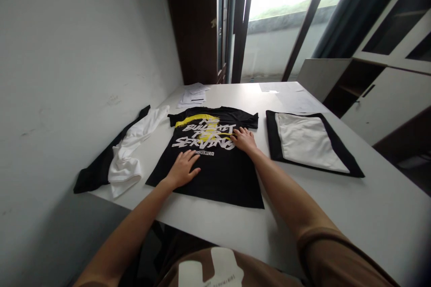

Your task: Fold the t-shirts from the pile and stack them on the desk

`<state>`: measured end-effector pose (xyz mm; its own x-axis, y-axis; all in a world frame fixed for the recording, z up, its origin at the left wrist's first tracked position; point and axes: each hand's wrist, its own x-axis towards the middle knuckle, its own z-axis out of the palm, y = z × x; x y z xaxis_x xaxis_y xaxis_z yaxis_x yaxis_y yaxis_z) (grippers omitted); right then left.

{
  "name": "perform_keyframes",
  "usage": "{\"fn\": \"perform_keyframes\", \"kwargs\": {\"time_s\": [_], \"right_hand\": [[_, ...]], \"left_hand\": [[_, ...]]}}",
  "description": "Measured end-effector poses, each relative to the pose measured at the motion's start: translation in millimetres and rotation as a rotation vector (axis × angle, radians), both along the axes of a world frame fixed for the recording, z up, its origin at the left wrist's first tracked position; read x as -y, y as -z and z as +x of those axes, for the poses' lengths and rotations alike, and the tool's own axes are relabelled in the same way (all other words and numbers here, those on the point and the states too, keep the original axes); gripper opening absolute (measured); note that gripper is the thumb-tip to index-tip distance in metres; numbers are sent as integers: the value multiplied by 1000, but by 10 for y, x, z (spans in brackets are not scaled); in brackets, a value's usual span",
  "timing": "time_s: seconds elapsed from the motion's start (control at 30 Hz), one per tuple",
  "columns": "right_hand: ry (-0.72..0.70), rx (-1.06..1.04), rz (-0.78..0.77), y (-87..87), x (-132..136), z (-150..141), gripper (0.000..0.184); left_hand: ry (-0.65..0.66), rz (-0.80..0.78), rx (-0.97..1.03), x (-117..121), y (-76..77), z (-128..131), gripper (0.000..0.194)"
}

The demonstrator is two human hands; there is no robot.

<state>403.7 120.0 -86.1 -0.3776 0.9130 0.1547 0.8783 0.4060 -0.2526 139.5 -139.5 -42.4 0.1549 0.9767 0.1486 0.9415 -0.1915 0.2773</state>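
Note:
A black T-shirt (222, 179) with white lettering and a yellow print lies spread on the white table, its hem toward me and its sleeves at the far end. My left hand (183, 169) rests on the lower left part of the shirt, fingers stretched out and slightly apart. Farther up, at the right side of the print, my right hand (244, 139) lies on the fabric with its fingers extended. Neither hand grips the cloth.
Rumpled white cloth (129, 152) and black cloth (96, 170) lie at the left edge by the wall. On the right, a folded white garment (308, 139) sits on a folded black one (274, 143). Papers (193, 94) lie at the back of the table (235, 94).

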Motion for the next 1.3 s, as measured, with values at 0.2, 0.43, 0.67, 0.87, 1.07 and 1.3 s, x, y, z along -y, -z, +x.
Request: {"fn": "perform_keyframes", "kwargs": {"time_s": [0.2,0.43,0.67,0.87,1.07,1.3], "right_hand": [[-1,52,-57,12,-2,-48,62],[-23,79,-64,-24,-34,-58,65],[11,64,-65,-18,65,-41,66],[32,24,21,-79,161,36,53],[260,-95,142,-208,9,274,45],[508,-89,142,-224,-274,437,58]], "left_hand": [[516,-66,-86,104,-154,981,65],[613,-29,-113,190,-204,1238,65],[496,52,-200,145,-244,1723,47],[574,-7,-238,74,-215,1933,15],[565,-230,-16,174,-359,1805,20],[493,-353,87,180,-471,1716,39]]}}
